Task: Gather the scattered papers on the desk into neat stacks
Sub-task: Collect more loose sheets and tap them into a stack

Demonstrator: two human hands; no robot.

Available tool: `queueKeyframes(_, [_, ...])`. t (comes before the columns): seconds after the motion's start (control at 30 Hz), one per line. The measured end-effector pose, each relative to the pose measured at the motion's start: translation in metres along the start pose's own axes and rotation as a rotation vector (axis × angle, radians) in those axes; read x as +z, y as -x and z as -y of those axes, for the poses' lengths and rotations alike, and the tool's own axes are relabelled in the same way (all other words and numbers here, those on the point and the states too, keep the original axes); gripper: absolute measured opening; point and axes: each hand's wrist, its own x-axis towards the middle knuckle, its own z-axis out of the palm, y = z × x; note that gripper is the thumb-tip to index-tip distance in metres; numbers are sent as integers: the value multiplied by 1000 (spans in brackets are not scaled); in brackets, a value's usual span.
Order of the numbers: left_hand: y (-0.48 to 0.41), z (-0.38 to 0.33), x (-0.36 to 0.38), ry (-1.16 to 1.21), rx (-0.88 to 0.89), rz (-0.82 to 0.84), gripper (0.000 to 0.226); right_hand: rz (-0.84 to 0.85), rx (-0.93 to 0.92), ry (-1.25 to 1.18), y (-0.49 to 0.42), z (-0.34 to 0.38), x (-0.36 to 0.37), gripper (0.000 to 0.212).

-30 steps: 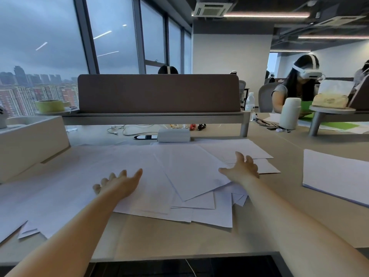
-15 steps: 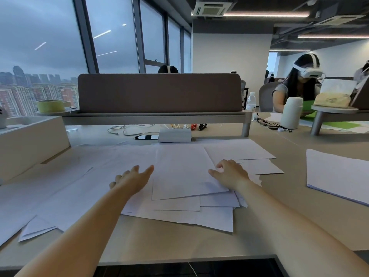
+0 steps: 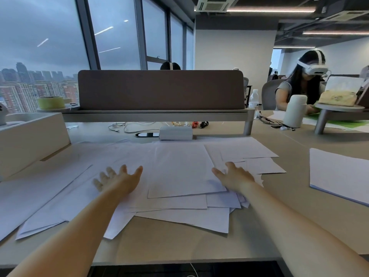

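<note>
The left hand has motion-blurred fingers; lower papers lie partly hidden under upper sheets.

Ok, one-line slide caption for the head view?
Both open hands, left hand and right hand, flank the top sheet of scattered papers.

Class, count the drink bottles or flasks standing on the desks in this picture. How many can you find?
2: a clear plastic water bottle just right of the brown divider, and a white flask further right, beside the headset wearer. Others may be hidden behind the divider.

Single head view, looking forward-down, close over desk.
</note>
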Motion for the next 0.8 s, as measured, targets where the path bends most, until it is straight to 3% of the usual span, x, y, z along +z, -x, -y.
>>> queueKeyframes(0.1, [5, 6, 4, 36, -39, 46, 84, 81, -19, 29, -1, 0, 8, 86])
queueKeyframes(0.3, [4, -29, 2, 157, 149, 116, 82, 27, -21, -52, 5, 10, 4, 81])
queueKeyframes(0.4, [6, -20, -1, 84, 84, 50, 78, -2, 18, -200, 1, 7, -2, 81])
queueKeyframes(0.53, [12, -10, 4, 63, -20, 86, 83, 66, 73, -357, -6, 8, -4, 81])
queueKeyframes(0.6, [16, -16, 3, 58, 26, 99, 82, 105, 73, -457, -10, 12, -2, 72])
queueKeyframes(0.67, [19, -25, -1, 55, 56, 123, 81, 108, 78, -570, -15, 17, 1, 43])
queueKeyframes(0.8, [18, -31, -5, 65, 59, 121, 78, 64, 196, -822, -21, 20, -3, 43])
